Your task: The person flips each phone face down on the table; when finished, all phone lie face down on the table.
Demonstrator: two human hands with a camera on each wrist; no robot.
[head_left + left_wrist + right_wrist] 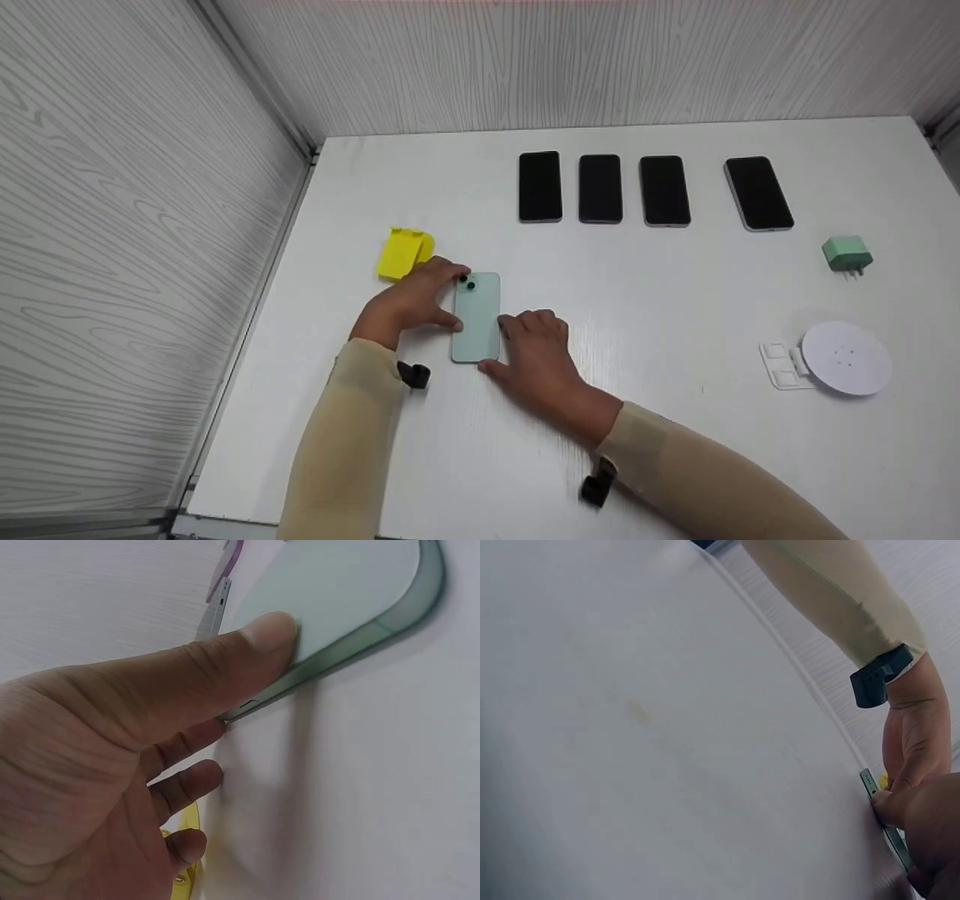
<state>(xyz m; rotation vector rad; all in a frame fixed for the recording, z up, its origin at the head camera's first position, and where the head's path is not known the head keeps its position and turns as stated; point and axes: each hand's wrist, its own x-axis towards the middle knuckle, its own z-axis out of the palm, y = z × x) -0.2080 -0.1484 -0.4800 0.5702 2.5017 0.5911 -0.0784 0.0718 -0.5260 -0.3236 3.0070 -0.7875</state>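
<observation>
A mint-green phone [477, 322] lies back side up on the table between both hands, its camera lenses at the upper left corner. My left hand [417, 296] holds it at the left side, forefinger at the camera corner and thumb on the long edge. In the left wrist view the left thumb [270, 634] presses over the phone's rim, with other fingers curled below. My right hand [538, 352] grips the lower right corner, thumb at the bottom edge and fingers along the right side. Just beyond the left hand sits a yellow folding phone stand [403, 253].
Toward the back, several dark phones lie screen up in a row, among them a leftmost phone [540, 187] and a rightmost, slightly slanted phone [759, 193]. At the right are a green charger plug [847, 253] and a white stand with a round disc [846, 358]. Panels [480, 67] wall the table.
</observation>
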